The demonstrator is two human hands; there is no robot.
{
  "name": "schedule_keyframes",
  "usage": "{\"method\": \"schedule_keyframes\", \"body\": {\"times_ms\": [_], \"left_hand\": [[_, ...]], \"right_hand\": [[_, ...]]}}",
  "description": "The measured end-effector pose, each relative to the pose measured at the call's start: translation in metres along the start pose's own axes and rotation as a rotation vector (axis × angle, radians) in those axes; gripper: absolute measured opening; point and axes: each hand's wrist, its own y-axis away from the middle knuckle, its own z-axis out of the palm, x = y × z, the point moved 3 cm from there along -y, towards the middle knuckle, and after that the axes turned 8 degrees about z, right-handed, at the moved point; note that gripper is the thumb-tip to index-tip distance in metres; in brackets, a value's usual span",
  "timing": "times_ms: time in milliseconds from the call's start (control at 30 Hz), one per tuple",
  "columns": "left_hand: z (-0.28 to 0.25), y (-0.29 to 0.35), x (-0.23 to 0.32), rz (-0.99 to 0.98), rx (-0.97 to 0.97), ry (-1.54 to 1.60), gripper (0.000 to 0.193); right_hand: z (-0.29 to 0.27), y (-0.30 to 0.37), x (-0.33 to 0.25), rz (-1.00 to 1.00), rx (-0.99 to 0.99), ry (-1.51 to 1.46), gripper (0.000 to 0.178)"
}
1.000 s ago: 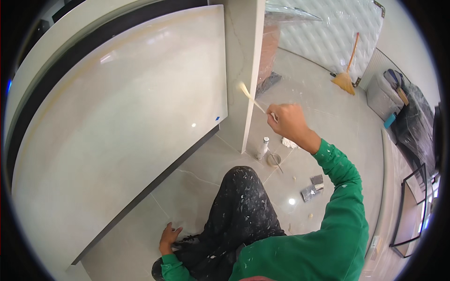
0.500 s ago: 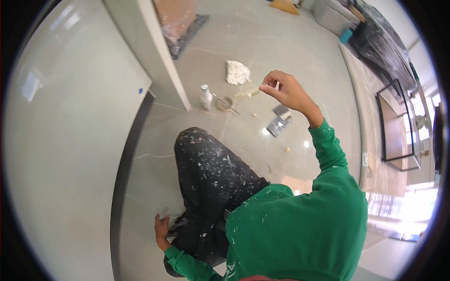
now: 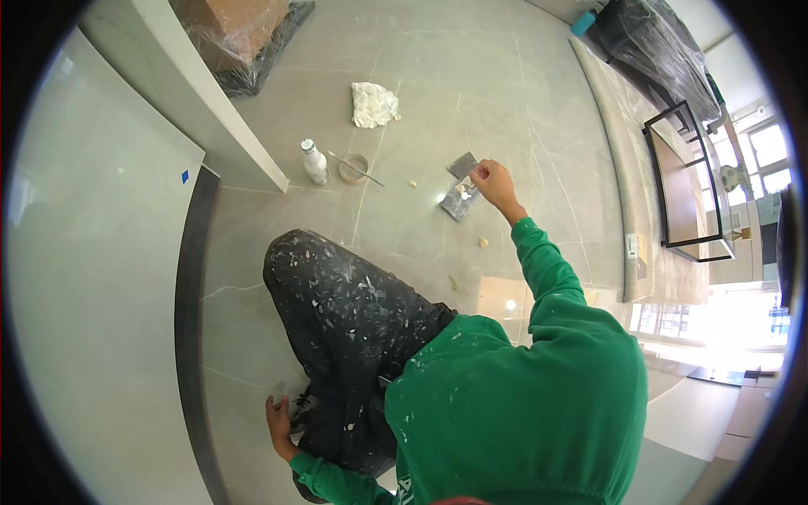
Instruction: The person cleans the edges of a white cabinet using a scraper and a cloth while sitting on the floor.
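In the head view, the right hand point(image 3: 495, 183) is over the floor point(image 3: 539, 202) at the upper right of a small grey block point(image 3: 455, 207), its fingers curled in toward the thumb; whether anything is gripped between them cannot be told. The block lies flat on the floor, its long axis slanting from lower left to upper right, with the upper right end toward the fingertips. A white lump point(image 3: 463, 193) sits on it. A second grey block point(image 3: 461, 164) lies just beyond, slanting much the same way and partly hidden near the fingers. The left hand point(image 3: 279, 421) is well apart from these, fingers parted and relaxed, just beside a shoe point(image 3: 303, 406). Left of the blocks, a thin stick point(image 3: 370, 178) rests across a round bowl point(image 3: 351, 174), running from upper left to lower right, one end beyond each side of the rim. A white bottle point(image 3: 315, 164) stands upright near the bowl, and a crumpled white cloth point(image 3: 374, 105) lies farther up the floor. Small pale crumbs point(image 3: 483, 241) dot the floor around the blocks.
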Motion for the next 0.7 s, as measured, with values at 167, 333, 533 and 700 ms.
{"method": "schedule_keyframes", "body": {"times_ms": [167,333,533,700], "left_hand": [[-0.001,0.004,-0.002,-0.010,-0.005,0.000,0.080],[0.001,0.003,-0.006,0.009,-0.025,-0.003,0.079],[0.006,0.000,-0.004,0.007,-0.013,0.023,0.080],[0.002,0.005,-0.021,0.008,0.034,0.055,0.081]], "right_hand": [[0.040,0.015,0.038,0.102,-0.041,0.071,0.021],[0.064,0.024,0.057,0.208,-0.023,0.035,0.020],[0.075,0.021,0.075,0.314,-0.013,0.085,0.022],[0.094,0.019,0.063,0.266,0.013,0.147,0.020]]}}
